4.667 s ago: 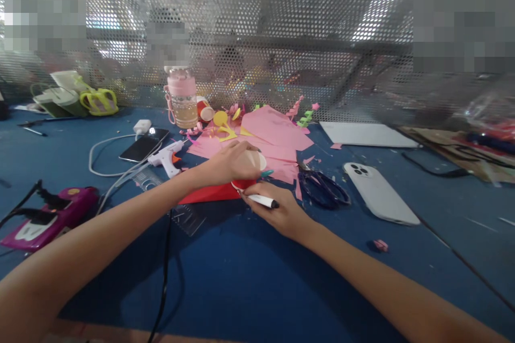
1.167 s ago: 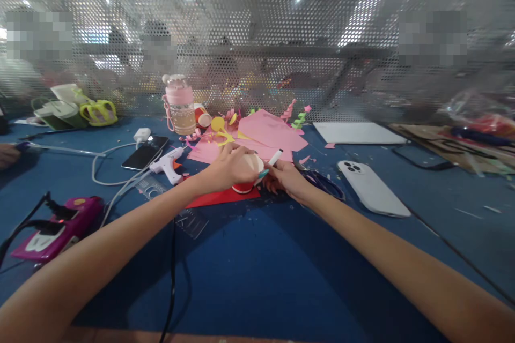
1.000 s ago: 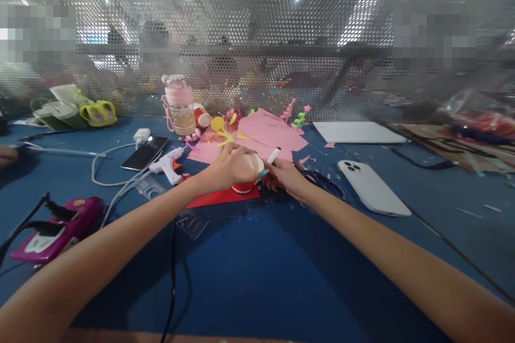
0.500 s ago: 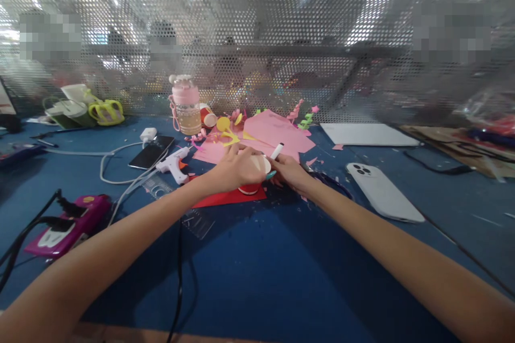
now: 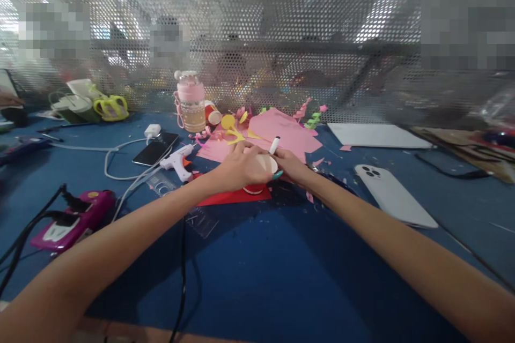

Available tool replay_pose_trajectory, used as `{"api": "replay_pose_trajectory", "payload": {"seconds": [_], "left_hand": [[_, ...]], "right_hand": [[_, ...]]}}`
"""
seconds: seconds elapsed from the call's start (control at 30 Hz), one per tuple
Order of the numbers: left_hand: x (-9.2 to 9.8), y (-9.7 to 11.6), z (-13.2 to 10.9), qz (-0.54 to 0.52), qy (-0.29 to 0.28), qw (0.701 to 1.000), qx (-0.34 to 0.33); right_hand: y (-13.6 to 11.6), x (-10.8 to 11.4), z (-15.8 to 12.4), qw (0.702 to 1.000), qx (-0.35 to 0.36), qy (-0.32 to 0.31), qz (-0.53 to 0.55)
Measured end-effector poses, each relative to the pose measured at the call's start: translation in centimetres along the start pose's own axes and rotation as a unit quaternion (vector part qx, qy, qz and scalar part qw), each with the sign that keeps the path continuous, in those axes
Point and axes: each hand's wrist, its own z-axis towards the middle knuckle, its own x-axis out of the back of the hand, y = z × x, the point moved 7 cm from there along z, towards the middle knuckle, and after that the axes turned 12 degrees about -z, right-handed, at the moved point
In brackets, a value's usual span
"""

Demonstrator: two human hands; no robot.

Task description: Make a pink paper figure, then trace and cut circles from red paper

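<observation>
My left hand point(image 5: 241, 167) presses down on an upturned red paper cup point(image 5: 257, 188) with a pale bottom. The cup stands on a sheet of red paper point(image 5: 235, 196) on the blue table point(image 5: 257, 273). My right hand point(image 5: 293, 165) is closed round a white marker point(image 5: 274, 145), whose upper end sticks up behind the cup. The marker's tip is hidden at the cup's far right side. Black scissors point(image 5: 333, 180) lie just right of my right wrist, partly hidden by it.
Pink paper sheets point(image 5: 281, 131) and coloured scraps lie behind the cup. A white glue gun point(image 5: 177, 159), a clear ruler point(image 5: 161, 186), a dark phone point(image 5: 156, 148), a pink bottle point(image 5: 190, 103), a purple device point(image 5: 72, 220) with black cable sit left. A white phone point(image 5: 394, 202) lies right. Perforated metal screen behind.
My right hand with the marker moved from the near side of the cup round to its far right side. The left hand stayed on the cup. The view shifted slightly.
</observation>
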Motion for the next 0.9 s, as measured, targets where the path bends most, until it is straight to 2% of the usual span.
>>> {"api": "replay_pose_trajectory", "payload": {"seconds": [0.27,0.9], "left_hand": [[0.0,-0.6,-0.2,0.002,0.053,0.998,-0.026],[-0.3,-0.8,-0.1,0.015,0.029,0.999,0.001]], "right_hand": [[-1.1,-0.6,0.4,0.999,0.019,-0.024,-0.032],[-1.4,-1.0,2.4,0.994,0.064,-0.036,-0.081]]}}
